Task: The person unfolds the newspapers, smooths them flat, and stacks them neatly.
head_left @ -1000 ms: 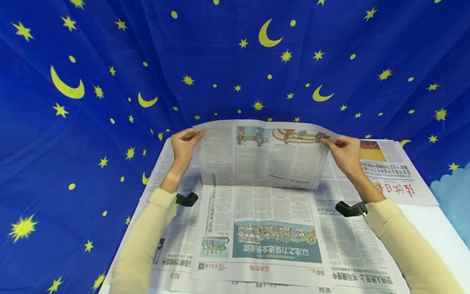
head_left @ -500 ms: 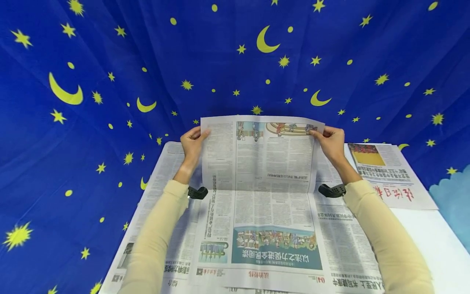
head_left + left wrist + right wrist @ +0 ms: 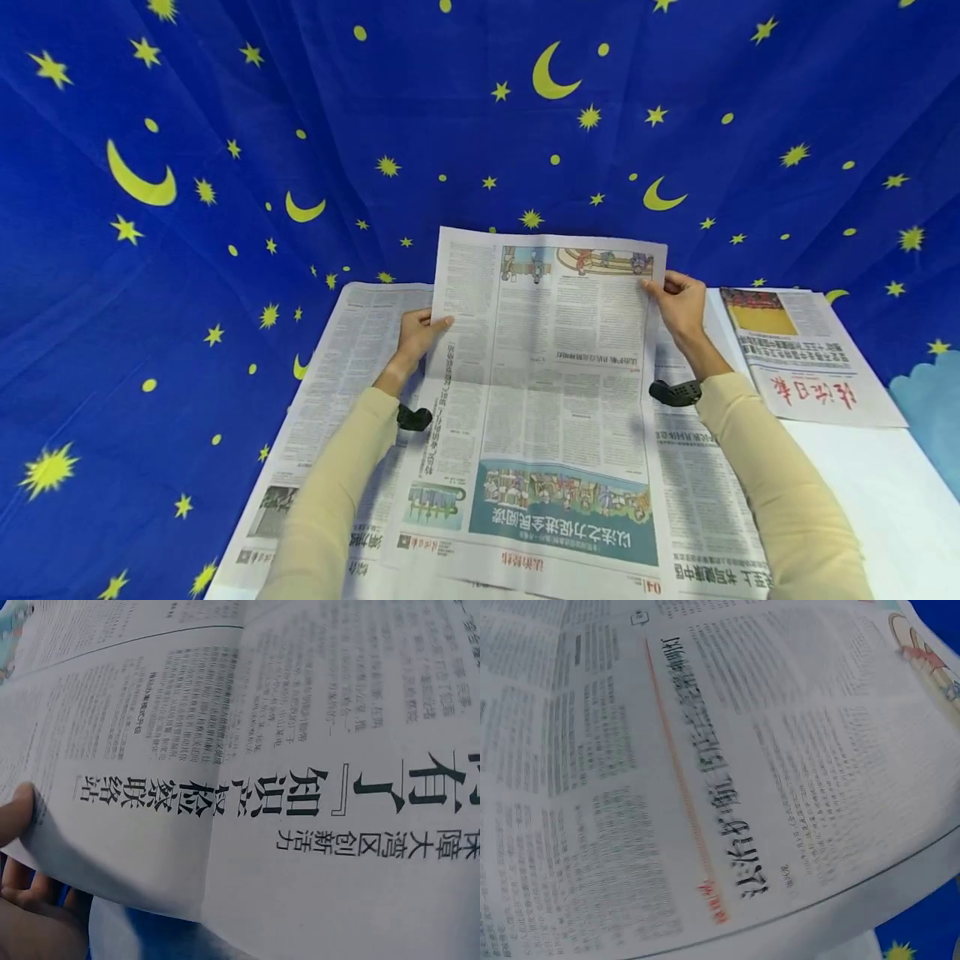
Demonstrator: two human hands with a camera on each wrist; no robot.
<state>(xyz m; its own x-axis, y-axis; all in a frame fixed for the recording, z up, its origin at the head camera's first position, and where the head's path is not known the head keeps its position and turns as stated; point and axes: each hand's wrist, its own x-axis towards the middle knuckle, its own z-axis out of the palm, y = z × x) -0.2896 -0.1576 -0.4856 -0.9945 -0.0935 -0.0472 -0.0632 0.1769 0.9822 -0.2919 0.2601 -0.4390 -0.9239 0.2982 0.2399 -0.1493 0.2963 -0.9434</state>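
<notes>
In the head view a newspaper page [image 3: 566,417] printed with columns, small drawings and a teal banner stands raised at its far end, its near end sloping down toward me. My left hand [image 3: 417,340] pinches its left edge, partway below the upper corner. The thumb [image 3: 16,812] lies on the printed face in the left wrist view, with the other fingers bent behind the paper. My right hand [image 3: 681,307] pinches the right edge below the upper corner, thumb in front. Only the page [image 3: 697,787] shows in the right wrist view; that hand is out of its frame.
Other newspaper sheets [image 3: 352,333] lie spread beneath on the white table [image 3: 862,467]. A folded newspaper [image 3: 806,387] with a red masthead lies at the right. Behind the table hangs a blue curtain [image 3: 480,108] with yellow moons and stars.
The page's far end has risen and its fold has flattened out. My left hand has slid down the left edge and inward; my right hand came inward first, then stayed near the upper right corner.
</notes>
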